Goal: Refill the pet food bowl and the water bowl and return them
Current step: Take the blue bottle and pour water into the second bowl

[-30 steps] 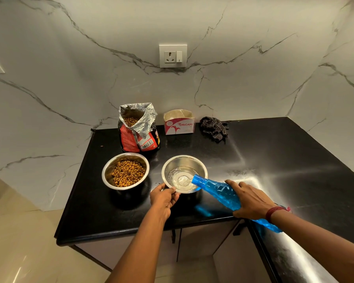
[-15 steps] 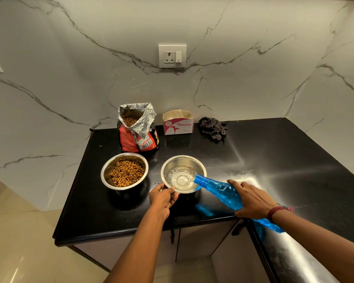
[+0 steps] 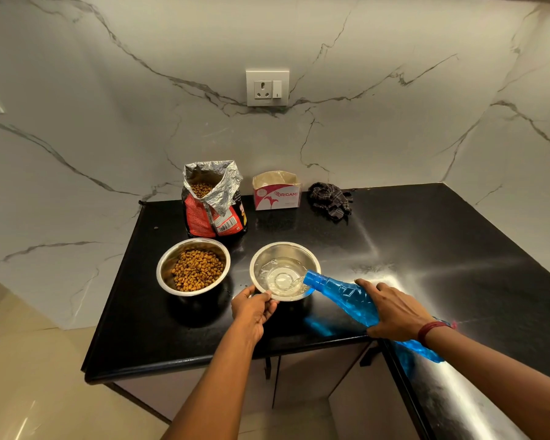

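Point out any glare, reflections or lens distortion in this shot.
Head view: bright glare streaks the black counter right of the water bowl; the blue bottle throws a blue reflection on the counter below it; wide-angle distortion bows the counter edges; focus is sharp.

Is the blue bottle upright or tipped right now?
Tipped. The blue bottle lies nearly level in the right hand, its open neck over the rim of the water bowl, water pooling inside.

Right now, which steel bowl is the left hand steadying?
The right-hand bowl, holding water; left hand grips its near rim. The other bowl holds kibble, untouched.
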